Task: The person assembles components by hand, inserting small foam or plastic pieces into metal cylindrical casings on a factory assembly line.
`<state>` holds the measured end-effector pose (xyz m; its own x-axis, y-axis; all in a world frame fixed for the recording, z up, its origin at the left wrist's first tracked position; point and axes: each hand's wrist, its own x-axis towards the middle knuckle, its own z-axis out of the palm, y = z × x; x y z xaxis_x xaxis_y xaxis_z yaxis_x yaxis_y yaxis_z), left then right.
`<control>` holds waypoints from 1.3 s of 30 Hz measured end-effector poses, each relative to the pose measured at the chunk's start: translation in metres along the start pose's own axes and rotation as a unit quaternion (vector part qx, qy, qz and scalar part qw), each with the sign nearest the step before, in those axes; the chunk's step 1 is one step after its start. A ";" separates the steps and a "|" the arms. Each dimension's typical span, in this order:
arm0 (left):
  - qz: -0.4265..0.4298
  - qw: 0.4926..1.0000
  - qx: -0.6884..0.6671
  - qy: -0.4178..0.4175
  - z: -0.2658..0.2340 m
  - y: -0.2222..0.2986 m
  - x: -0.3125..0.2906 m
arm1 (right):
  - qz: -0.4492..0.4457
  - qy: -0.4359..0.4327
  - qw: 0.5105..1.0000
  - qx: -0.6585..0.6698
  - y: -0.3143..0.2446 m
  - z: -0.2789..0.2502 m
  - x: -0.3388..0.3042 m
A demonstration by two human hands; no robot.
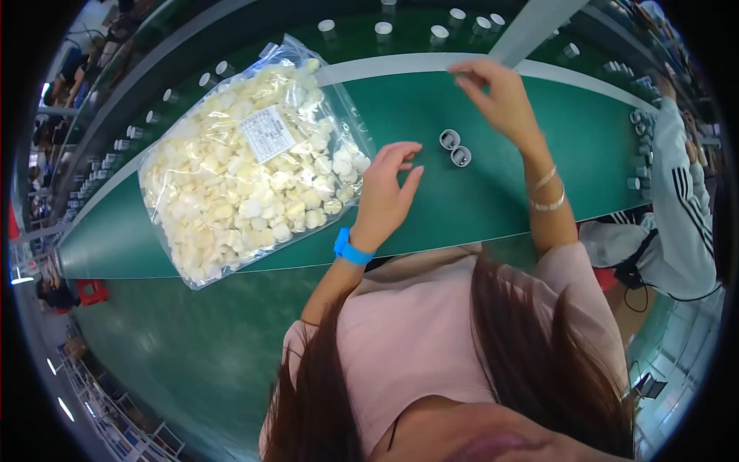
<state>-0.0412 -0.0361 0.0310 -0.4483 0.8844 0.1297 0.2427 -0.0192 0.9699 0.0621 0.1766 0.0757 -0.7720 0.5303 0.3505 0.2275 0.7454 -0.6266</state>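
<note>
What lies inside the two small, round, white-walled cups (444, 144) touching on the green counter (408, 104) is too small to make out; overlapping cream-white pieces (223, 181) in one clear plastic bag (344, 115) defy counting. Your left hand (389, 192), thumb and fingers parted, hovers just left of the cups; your right hand (496, 100), loosely spread, is beyond them.

On my remote feed, two small round pieces (460, 157), pale-rimmed, dark inside, lie side by side on the green tabletop (431, 212); left, a clear bag (348, 119) bulges with whitish pieces (242, 189).
</note>
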 end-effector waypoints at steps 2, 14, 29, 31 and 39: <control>0.009 0.999 0.037 -0.013 0.016 0.005 0.011 | 0.063 -0.025 0.998 -0.010 -0.003 -0.010 -0.043; 0.022 0.995 -0.095 -0.019 0.029 0.007 0.019 | 0.179 0.035 0.981 0.061 -0.008 -0.006 -0.121; -0.051 0.812 -0.580 -0.042 -0.028 0.003 -0.073 | -0.161 -0.279 0.946 0.044 -0.057 0.115 0.017; -0.054 0.812 -0.581 -0.019 -0.029 0.004 -0.077 | -0.131 -0.330 0.935 0.017 -0.063 0.120 0.022; -0.071 0.832 -0.548 0.042 -0.032 0.002 -0.081 | 0.098 -0.217 0.960 0.147 -0.068 0.058 0.000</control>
<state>-0.0319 -0.1224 0.0291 -0.4759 0.8789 -0.0331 -0.7279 -0.3725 0.5757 0.0121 0.1029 0.0779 -0.9207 0.3824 -0.0778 0.2657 0.4683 -0.8427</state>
